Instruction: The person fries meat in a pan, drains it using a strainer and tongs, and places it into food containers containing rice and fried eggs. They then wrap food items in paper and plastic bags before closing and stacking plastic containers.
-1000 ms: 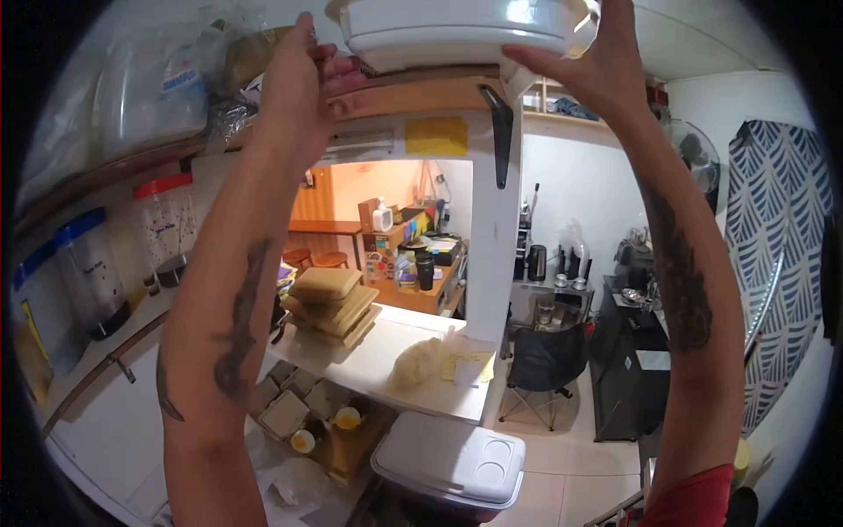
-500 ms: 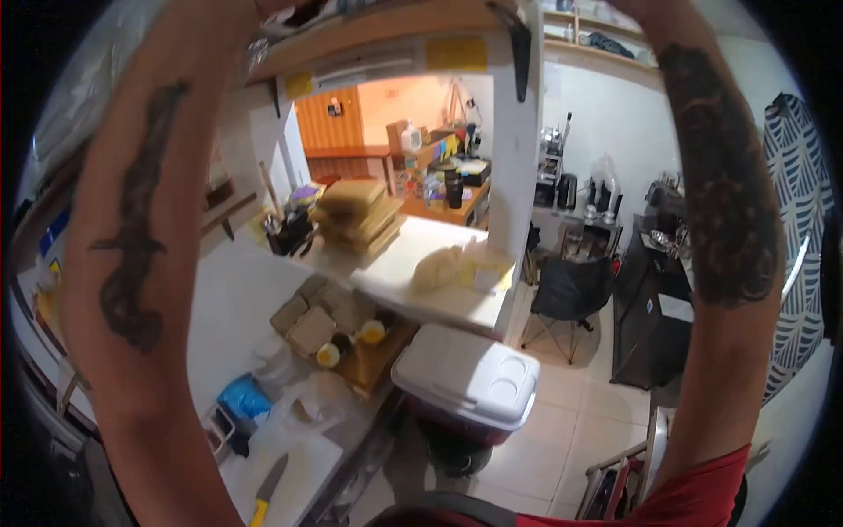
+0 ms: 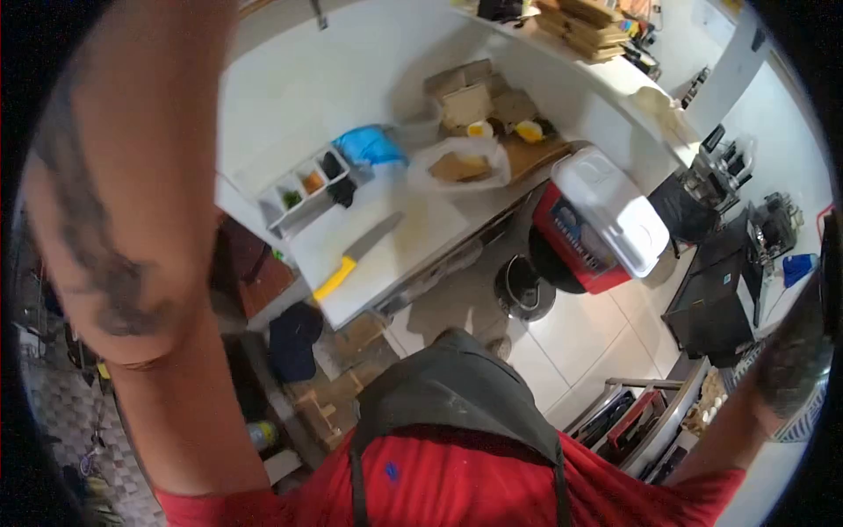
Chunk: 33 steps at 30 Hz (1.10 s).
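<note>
Both my arms are raised toward the head camera, and neither hand shows in the head view. My left forearm fills the left side, its hand beyond the top edge. My right forearm reaches up along the right edge, its hand out of sight. Below them, a knife with a yellow handle lies on a white cutting board. Behind the board stand a divided condiment tray and a blue bag. A clear plastic bag with something brown lies to their right.
A red cooler with a white lid stands on a black stool by the counter. Brown cardboard boxes rest at the counter's back. Stacked flat cartons sit on the ledge. A black cabinet stands at right.
The view has tilted down and swung left, bringing my red shirt and dark apron into sight. My right arm has moved to the far right edge; both arms stay raised.
</note>
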Each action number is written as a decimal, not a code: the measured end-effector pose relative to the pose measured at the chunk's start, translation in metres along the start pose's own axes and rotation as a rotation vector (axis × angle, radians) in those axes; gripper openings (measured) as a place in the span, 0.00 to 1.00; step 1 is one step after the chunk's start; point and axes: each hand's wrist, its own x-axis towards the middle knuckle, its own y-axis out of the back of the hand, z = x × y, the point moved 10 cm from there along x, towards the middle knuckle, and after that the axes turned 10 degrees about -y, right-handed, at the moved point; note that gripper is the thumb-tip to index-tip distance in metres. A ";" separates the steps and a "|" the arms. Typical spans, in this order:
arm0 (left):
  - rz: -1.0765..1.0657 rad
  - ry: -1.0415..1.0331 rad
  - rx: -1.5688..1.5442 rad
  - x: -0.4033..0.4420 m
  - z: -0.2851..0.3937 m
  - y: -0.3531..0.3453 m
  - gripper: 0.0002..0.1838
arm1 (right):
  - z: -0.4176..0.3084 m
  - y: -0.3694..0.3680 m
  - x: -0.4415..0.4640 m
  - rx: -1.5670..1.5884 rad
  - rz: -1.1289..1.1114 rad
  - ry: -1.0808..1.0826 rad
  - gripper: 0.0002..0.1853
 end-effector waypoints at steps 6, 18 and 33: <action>0.314 0.138 -0.213 -0.166 -0.054 0.051 0.41 | 0.140 -0.109 -0.066 0.384 0.019 -0.405 0.31; 0.665 0.666 -0.155 -0.504 -0.267 0.082 0.30 | 0.400 -0.319 -0.257 0.662 0.012 -1.262 0.35; 0.958 1.018 0.481 -0.565 -0.372 0.301 0.19 | 0.536 -0.375 -0.182 -0.012 -0.198 -0.785 0.40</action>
